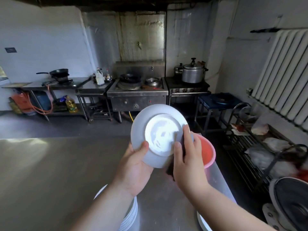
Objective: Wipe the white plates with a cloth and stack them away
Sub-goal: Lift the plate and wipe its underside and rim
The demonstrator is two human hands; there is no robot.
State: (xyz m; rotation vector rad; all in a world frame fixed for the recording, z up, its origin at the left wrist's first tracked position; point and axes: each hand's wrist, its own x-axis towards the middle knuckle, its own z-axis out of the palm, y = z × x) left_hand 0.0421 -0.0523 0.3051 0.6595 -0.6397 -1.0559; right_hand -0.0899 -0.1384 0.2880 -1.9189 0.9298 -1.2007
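I hold a white plate [157, 129] up over the steel table, its underside tilted toward me. My left hand [135, 165] grips the plate's lower left rim, thumb on the bottom face. My right hand [188, 157] presses a grey cloth [179, 138] against the plate's right side, fingers wrapped over the cloth. A stack of white plates [131, 214] stands on the table below my left forearm. Another white plate [202, 221] shows partly under my right forearm.
A pink basin [208, 150] sits behind my right hand at the edge of the steel table [50, 172]. Right of the table stand a wire rack [260, 152] with bags and a fan [293, 204]. Stoves, woks and a pressure cooker [193, 72] line the far wall.
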